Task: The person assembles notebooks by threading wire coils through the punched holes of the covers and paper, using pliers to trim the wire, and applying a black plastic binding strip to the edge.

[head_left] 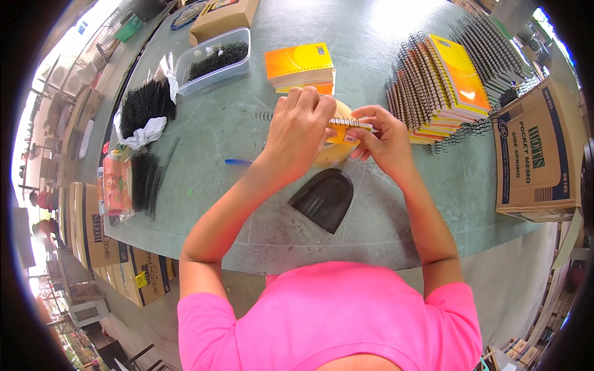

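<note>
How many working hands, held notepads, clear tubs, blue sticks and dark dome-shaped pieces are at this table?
Bare hands, left hand and right hand: 2
Small yellow-orange notepad with coil: 1
Clear rectangular plastic tub: 1
Slim blue stick: 1
Dark dome-shaped flat piece: 1
Total: 6

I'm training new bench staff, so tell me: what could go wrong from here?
The thin dark spiral wire juts out past the left hand, so its free end might snag or bend.

The small yellow-orange paper notepad sits in the right hand's fingertips, so it could slip.

The yellow-orange spiral-bound notebooks are stacked close beside more dark-coiled ones; their wires might tangle.
</note>
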`<state>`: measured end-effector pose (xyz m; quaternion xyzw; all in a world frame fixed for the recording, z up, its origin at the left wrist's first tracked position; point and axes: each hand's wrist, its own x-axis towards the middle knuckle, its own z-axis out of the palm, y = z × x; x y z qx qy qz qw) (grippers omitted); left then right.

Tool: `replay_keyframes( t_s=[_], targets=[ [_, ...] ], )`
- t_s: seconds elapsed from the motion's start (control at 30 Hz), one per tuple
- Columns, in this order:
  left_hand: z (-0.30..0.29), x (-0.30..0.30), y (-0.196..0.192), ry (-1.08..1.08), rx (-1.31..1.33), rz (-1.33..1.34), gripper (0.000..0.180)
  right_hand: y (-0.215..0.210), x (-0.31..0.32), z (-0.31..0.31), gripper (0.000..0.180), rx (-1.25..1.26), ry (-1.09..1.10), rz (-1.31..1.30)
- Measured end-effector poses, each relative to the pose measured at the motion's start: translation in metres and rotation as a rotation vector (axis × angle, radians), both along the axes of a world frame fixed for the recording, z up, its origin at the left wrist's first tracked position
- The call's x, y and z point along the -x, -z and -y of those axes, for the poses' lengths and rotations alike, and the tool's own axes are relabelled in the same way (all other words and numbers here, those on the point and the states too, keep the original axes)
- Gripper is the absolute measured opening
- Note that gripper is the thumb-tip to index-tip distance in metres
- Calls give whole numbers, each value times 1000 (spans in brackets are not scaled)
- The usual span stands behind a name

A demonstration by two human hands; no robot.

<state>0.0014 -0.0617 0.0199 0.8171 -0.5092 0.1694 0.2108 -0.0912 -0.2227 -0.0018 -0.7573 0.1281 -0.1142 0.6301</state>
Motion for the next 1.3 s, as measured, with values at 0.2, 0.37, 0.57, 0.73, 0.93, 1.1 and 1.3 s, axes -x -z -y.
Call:
replay_keyframes(
  t_s=[0.2,0.37,0.57,0.73,0.93,1.1,1.3],
  targets=[
    [-7,-5,-2,30,-67,-24,25,27,-7,6,21,120,-90,180],
    [0,-1,5,36,69,10,24,17,-5,-3,20,-25,-38,136],
    [-2,-4,-2,26,16,-64,26,19,-4,1,26,-75,-48,127],
    [-5,-7,3,9,-25,-69,25,23,-2,-4,26,-125,-53,174],
    [0,-2,2,26,24,-77,21,24,2,1,22,-171,-82,82],
    [2,-1,1,58,15,-121,23,23,5,-4,19,-211,3,116],
    [12,1,6,122,6,-125,30,34,5,4,13,-77,-59,74]
  ],
)
